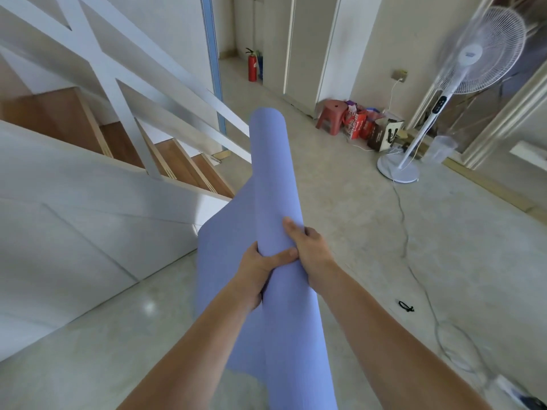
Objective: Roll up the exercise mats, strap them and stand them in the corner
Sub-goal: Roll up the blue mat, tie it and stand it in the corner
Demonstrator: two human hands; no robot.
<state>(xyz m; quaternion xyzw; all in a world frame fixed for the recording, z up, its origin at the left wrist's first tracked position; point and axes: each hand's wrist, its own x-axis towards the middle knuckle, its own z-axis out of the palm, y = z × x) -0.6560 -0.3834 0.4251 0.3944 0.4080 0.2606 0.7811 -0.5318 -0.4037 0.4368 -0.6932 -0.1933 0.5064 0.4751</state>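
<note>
- Exercise mat (pixel 275 179), lavender-blue: one long roll held in the air in front of you, its far end pointing up and away. A loose flap hangs off the roll's left side, not wound in.
- Your left hand (pixel 259 272): wrapped round the roll from the left, thumb laid across its front, fingers curled behind it and mostly hidden.
- Your right hand (pixel 309 251): gripping the roll from the right, just beyond the left hand and meeting its thumb tip, fingers curled over the mat.
- Strap (pixel 406 306), small, black, looped: lying on the floor (pixel 355 232) to your right, well apart from the mat.
- Staircase (pixel 177 161), wooden treads, white railing: to your left.
- Standing fan (pixel 485 51), white: far right, with a cable (pixel 414 270) trailing across the floor toward you.
- Red stool (pixel 333 115) and printed bags (pixel 359 124): against the wall, near the fan's base.
- Fire extinguisher (pixel 252 66), red: upright by the far wall.
</note>
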